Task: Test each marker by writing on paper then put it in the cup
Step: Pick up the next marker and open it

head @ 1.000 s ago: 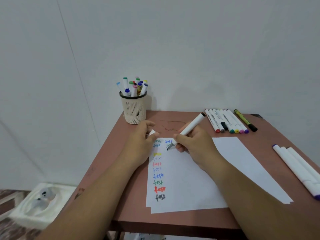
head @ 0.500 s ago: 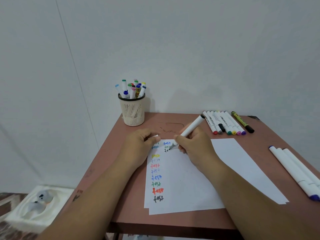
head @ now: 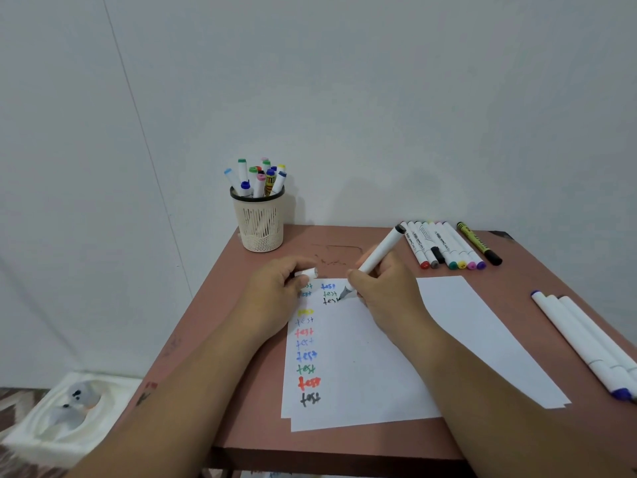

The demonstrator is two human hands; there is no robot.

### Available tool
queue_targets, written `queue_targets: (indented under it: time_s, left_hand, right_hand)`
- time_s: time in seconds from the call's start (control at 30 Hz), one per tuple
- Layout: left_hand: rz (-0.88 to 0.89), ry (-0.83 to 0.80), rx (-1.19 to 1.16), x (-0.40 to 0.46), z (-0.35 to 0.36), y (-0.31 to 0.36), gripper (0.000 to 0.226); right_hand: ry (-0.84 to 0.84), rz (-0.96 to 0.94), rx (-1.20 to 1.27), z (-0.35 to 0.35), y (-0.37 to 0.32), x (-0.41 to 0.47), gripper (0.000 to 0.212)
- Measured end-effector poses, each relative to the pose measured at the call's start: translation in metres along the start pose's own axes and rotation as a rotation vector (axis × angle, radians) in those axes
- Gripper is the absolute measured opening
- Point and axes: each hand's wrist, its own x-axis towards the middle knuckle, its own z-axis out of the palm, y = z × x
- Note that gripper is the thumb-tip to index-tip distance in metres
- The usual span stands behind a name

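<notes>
I see my right hand with its fingers curled round a white marker, pinching it low on the barrel; the tip touches the paper at the end of a black "test" near the sheet's top edge, and the barrel leans up and away toward the far side. My left hand rests on the paper's top left corner, fingers curled round a small white cap that pokes out past them. Down the paper's left side runs a column of "test" words in several colours. The paper lies on the brown table. The mesh cup, full of capped markers, stands beyond the paper's top left corner. A row of markers lies beyond the paper's top right corner, and three white markers lie right of the paper.
</notes>
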Motion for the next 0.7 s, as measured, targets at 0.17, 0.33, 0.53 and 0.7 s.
queue_targets:
  time_s: [0.17,0.33,0.53,0.7]
  left_hand:
    - [-0.022,-0.034,-0.057,-0.003,0.0,0.004,0.035]
    - [-0.005,-0.037,-0.093,-0.002,0.0,0.002,0.039]
    - [-0.006,-0.045,-0.086,-0.002,0.0,0.001,0.031]
    - [0.025,-0.094,-0.113,-0.006,0.0,0.003,0.032]
  right_hand:
    - [-0.01,-0.073,0.231,-0.004,-0.007,-0.002,0.018]
    - [-0.034,-0.078,0.314,-0.003,-0.009,-0.004,0.019]
    - [0.001,-0.084,0.376,-0.005,-0.012,-0.006,0.01]
    - [-0.115,-0.108,0.3,-0.001,-0.011,-0.008,0.014]
